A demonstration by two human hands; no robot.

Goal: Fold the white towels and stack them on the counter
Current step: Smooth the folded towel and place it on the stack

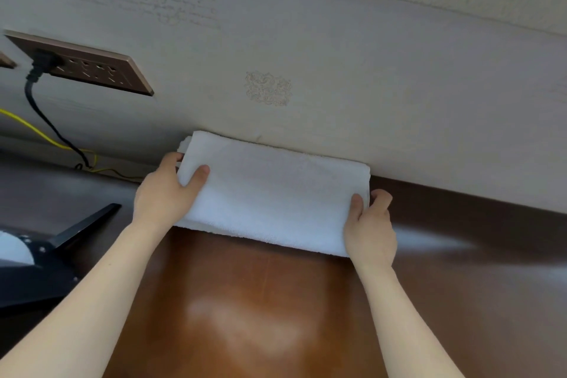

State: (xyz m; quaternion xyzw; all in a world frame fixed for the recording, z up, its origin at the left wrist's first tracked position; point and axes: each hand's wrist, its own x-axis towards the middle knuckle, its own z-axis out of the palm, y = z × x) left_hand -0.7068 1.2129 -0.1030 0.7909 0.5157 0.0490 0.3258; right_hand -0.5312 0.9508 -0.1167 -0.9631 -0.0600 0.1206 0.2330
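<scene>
A folded white towel (273, 193) lies on the brown wooden counter (251, 301), its far edge against the wall. My left hand (167, 193) grips its left end, thumb on top and fingers curled under the edge. At the right end my right hand (369, 227) holds the towel the same way, thumb on top and fingers wrapped round the side. More white layers show at the towel's left end under my fingers; I cannot tell whether they are a second towel.
A pale wall (337, 77) rises right behind the towel. A brown socket plate (89, 66) with a black plug and cable (46, 120) sits at the left, with a yellow cable (33, 129) below. A black stand (55, 252) lies on the counter's left side.
</scene>
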